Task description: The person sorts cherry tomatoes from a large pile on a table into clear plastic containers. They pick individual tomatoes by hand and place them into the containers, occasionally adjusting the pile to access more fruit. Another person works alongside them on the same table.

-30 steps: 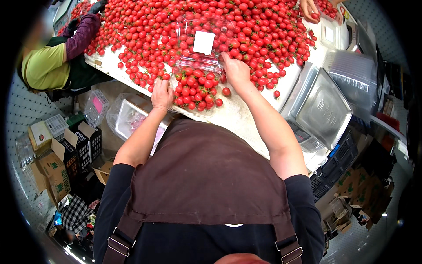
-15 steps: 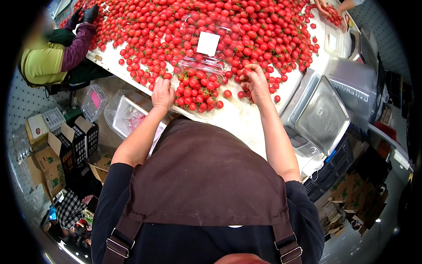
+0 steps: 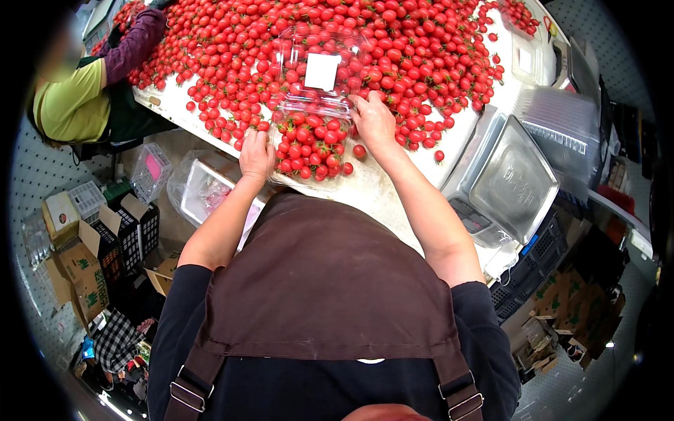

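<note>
A clear plastic clamshell box point(image 3: 309, 184) stands at the table's near edge, its base full of red cherry tomatoes point(image 3: 309, 149) with green stems. Its lid point(image 3: 295, 59), bearing a blank-looking white label point(image 3: 322, 71), lies folded back over the big tomato pile. My left hand point(image 3: 256, 156) grips the base's left side, fingers closed along it. At the right end of the hinge, my right hand point(image 3: 374, 121) is closed on the box's edge; its fingertips are partly hidden. Two loose tomatoes lie just right of the base.
Loose tomatoes point(image 3: 232, 49) cover the far table. A weighing scale point(image 3: 516, 182) and stacked clear lids or boxes point(image 3: 562, 126) stand right. A co-worker point(image 3: 77, 98) in a yellow-green top sits at the left. Below the table's left edge is a white foam box point(image 3: 200, 193); cartons point(image 3: 81, 281) stand farther left.
My right hand has moved left from the loose tomatoes to the box's hinge. The co-worker's arm at the left reaches farther over the pile. The hands at the top right have left the view.
</note>
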Demonstrator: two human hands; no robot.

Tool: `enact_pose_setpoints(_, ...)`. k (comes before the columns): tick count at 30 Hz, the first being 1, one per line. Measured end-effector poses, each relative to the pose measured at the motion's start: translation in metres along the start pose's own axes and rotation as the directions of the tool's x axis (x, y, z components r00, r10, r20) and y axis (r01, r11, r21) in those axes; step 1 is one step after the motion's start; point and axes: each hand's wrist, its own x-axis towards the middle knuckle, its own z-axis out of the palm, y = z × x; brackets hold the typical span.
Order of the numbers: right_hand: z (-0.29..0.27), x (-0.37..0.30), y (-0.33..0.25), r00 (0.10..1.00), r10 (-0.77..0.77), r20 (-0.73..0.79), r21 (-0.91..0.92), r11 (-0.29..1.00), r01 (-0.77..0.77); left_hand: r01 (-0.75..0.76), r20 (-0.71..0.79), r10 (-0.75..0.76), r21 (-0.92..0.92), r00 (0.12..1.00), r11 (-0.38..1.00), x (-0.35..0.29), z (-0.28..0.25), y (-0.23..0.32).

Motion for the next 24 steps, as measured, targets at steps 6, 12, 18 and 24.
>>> enact_pose_setpoints(6, 0.011, 0.003, -0.002, 0.998, 0.033, -0.047, -0.043, 0.998, -0.035, -0.008, -0.026, 0.009, 0.026, 1.0, 1.0, 0.0, -0.001, 0.002)
enact_pose_setpoints(12, 0.006, 0.003, -0.012, 0.995, 0.087, -0.05, -0.069, 0.994, -0.09, 0.007, -0.02, -0.007, 0.038, 1.0, 0.999, 0.0, 0.0, 0.002)
enact_pose_setpoints(18, 0.003, 0.001, -0.005, 0.991, 0.126, -0.05, 0.049, 0.991, -0.124, 0.002, -0.025, -0.002, 0.03, 1.0, 1.0, -0.001, 0.001, 0.0)
enact_pose_setpoints(24, -0.032, -0.034, 0.019, 0.84, 0.428, 0.335, 0.738, 0.436, -0.516, -0.033, -0.063, 0.033, 0.01, 0.997, 0.999, 0.0, -0.001, 0.003)
